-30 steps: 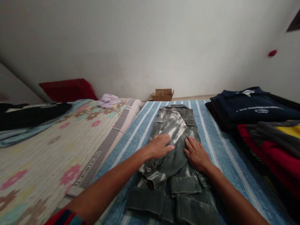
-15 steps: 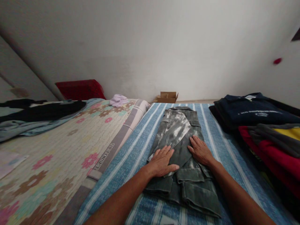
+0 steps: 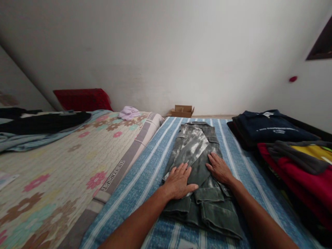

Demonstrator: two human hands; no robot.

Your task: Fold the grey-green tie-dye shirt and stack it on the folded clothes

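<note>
A dark grey-green denim jacket with pale faded patches lies folded lengthwise on a blue striped sheet. Its collar points toward the wall, and a sleeve is laid slantwise across the body. My left hand rests flat on the left side of the jacket, thumb spread away from the fingers. On the right side, my right hand presses lightly with its palm down and fingers stretched out. Neither hand grips the cloth.
To the right sit folded dark blue clothes and a stack of red, grey and yellow garments. A flowered mattress adjoins on the left, bearing a lilac cloth and dark clothes. A cardboard box stands by the wall.
The camera view has shifted slightly, so the surroundings appear a little lower and farther left. Both hands stay flat on the jacket, almost unmoved.
</note>
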